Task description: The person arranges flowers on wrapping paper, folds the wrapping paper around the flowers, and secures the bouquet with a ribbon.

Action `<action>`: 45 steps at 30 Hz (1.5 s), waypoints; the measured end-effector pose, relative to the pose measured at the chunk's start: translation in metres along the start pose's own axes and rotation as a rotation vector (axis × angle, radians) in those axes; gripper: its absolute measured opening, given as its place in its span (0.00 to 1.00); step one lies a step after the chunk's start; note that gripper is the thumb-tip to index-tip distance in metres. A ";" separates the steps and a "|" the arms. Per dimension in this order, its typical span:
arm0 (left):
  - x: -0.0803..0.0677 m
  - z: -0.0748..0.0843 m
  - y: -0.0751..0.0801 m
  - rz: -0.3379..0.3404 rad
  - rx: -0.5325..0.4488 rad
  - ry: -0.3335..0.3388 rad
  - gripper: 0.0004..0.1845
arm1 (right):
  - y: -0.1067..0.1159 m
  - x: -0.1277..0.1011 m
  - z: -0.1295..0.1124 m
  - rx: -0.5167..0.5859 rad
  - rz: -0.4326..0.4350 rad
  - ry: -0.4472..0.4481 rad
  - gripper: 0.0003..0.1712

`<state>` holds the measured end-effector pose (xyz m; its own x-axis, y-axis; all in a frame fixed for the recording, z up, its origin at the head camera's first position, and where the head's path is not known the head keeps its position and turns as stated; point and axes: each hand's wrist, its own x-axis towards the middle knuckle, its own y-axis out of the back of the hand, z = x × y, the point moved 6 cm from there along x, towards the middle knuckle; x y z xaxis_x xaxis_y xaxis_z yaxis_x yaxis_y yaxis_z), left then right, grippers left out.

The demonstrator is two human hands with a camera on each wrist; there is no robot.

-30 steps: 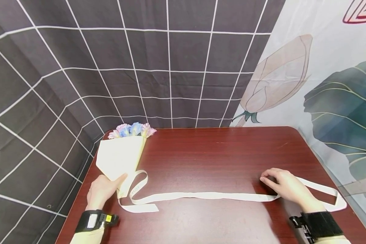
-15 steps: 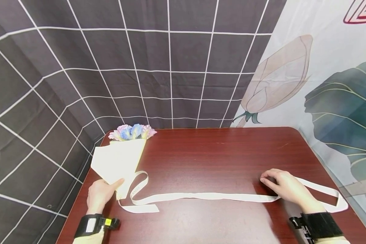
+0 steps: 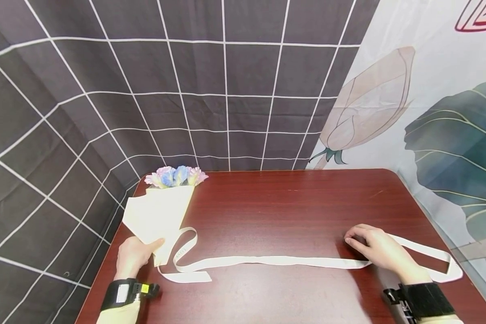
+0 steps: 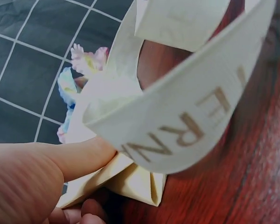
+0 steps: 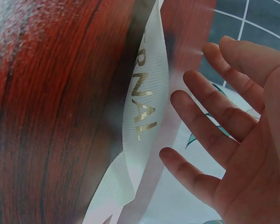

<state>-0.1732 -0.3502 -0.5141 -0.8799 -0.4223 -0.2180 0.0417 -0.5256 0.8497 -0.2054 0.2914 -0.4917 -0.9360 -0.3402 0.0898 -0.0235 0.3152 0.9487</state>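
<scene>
Shifted slightly since a second ago: paper-wrapped bouquet [image 3: 159,211], tilted a touch more upright at 9 o'clock on red-brown table [image 3: 291,198]. Spanning 8 to 4 o'clock, cream ribbon [image 3: 275,260], looped beside wrap. At 4 o'clock, right hand [image 3: 378,248] resting over ribbon, fingers straight and spread. At 8 o'clock, left hand [image 3: 134,254] pinching wrap's lower corner, thumb on top.

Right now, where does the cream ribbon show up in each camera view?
Head: the cream ribbon lies across the table's near part, between both hands.
Left wrist: upper right, a lettered loop beside the bouquet.
Right wrist: centre, a lettered strip left of the fingers.
Shared landmark: the red-brown table.
</scene>
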 end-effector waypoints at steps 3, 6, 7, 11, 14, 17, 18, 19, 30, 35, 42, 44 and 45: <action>-0.002 0.001 0.002 -0.008 0.022 0.015 0.33 | 0.001 0.000 0.000 -0.002 0.003 0.007 0.04; -0.003 0.003 0.003 -0.009 0.034 0.007 0.33 | 0.002 -0.001 -0.001 0.002 0.003 0.008 0.04; -0.003 0.003 0.002 -0.014 0.026 0.001 0.32 | 0.002 -0.001 0.000 0.002 0.001 0.007 0.05; -0.002 0.002 0.000 -0.041 -0.005 -0.011 0.30 | 0.000 -0.001 0.001 0.004 -0.008 0.010 0.06; -0.002 0.000 -0.003 -0.047 -0.030 -0.005 0.29 | -0.002 -0.002 0.002 0.001 -0.016 0.015 0.04; -0.002 -0.002 -0.003 -0.040 -0.043 0.000 0.29 | -0.003 -0.002 0.001 0.002 -0.023 0.016 0.03; -0.002 -0.002 -0.003 -0.037 -0.044 0.001 0.29 | -0.002 -0.002 0.001 0.004 -0.023 0.014 0.03; -0.002 -0.001 -0.002 -0.033 -0.044 -0.002 0.29 | -0.002 -0.002 0.000 0.006 -0.024 0.014 0.03; 0.001 -0.006 -0.004 0.035 -0.122 0.018 0.28 | 0.000 -0.002 -0.004 0.022 -0.052 -0.025 0.04; 0.001 -0.011 -0.009 0.016 -0.185 0.054 0.29 | -0.001 -0.003 -0.005 0.018 -0.054 -0.030 0.05; 0.001 -0.014 -0.009 0.032 -0.210 0.109 0.27 | -0.001 -0.003 -0.005 0.013 -0.045 -0.027 0.06; 0.001 -0.014 -0.009 0.045 -0.227 0.113 0.27 | 0.000 -0.003 -0.005 0.011 -0.043 -0.027 0.06; 0.001 -0.013 -0.008 0.056 -0.233 0.112 0.27 | 0.000 -0.003 -0.005 0.010 -0.042 -0.028 0.06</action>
<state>-0.1686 -0.3559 -0.5276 -0.8158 -0.5277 -0.2365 0.2082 -0.6496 0.7312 -0.2012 0.2882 -0.4905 -0.9434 -0.3290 0.0411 -0.0667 0.3096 0.9485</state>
